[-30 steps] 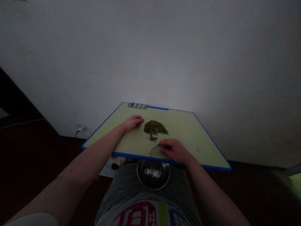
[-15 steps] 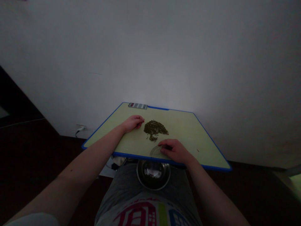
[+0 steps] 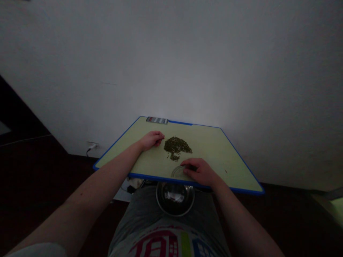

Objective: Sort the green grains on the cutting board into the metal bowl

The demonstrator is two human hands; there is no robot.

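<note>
A pile of small greenish-brown beans point(image 3: 177, 145), with a few loose ones at its near side, lies on the pale yellow board point(image 3: 206, 142) with a blue rim. My left hand point(image 3: 152, 140) rests on the board just left of the pile. Its fingers are curled in, and nothing shows in them. Near the front edge, my right hand point(image 3: 197, 170) grips a clear protractor point(image 3: 176, 171) between thumb and fingers. The protractor's curved side points left, and its right part is hidden by the hand.
A shiny metal bowl point(image 3: 175, 203) sits on my lap under the board's front edge. At the back left of the board lies a printed strip point(image 3: 157, 120). A small dark sliver point(image 3: 225, 171) is on the right. Behind stands a wall point(image 3: 187, 64) with a plugged socket point(image 3: 92, 145).
My right hand and the protractor have shifted very slightly to the right. My left hand and the beans look the same.
</note>
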